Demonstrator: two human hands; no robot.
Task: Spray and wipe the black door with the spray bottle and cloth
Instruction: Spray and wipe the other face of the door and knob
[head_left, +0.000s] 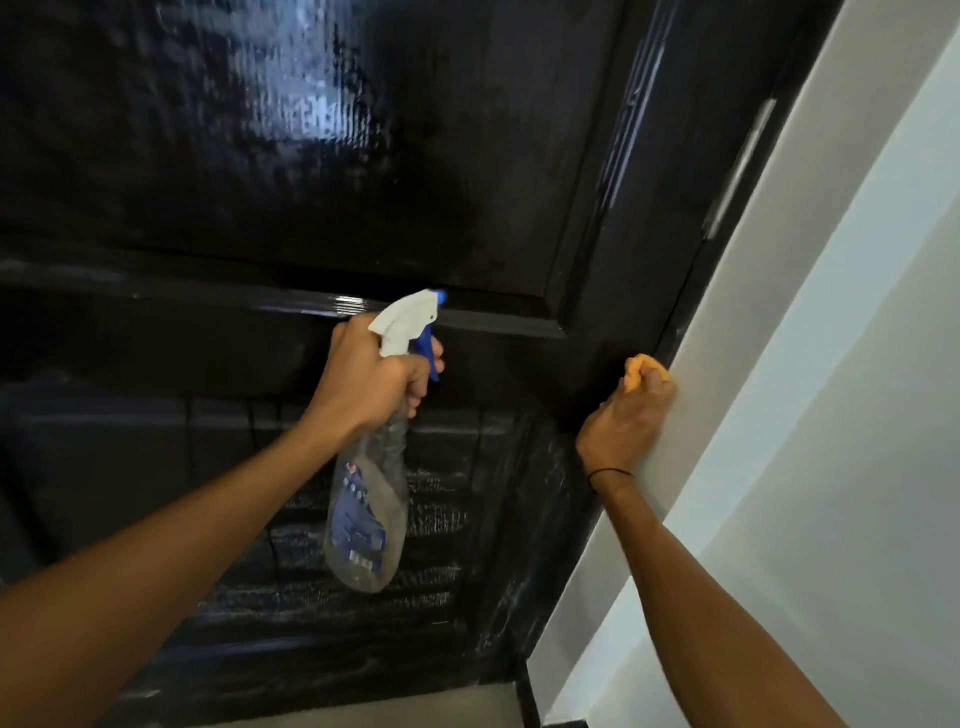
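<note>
Nearest, the left hand (363, 379) is gripping the neck of the clear spray bottle (370, 499), fingers curling round the blue trigger, the white nozzle pointing at the black door (260, 182). To the right, the right hand (626, 415) is clutching a bunched orange cloth (640, 370) against the door's edge, beside the white wall (831, 364). Beyond, the door's glossy panels are showing streaky wet patches.
</note>
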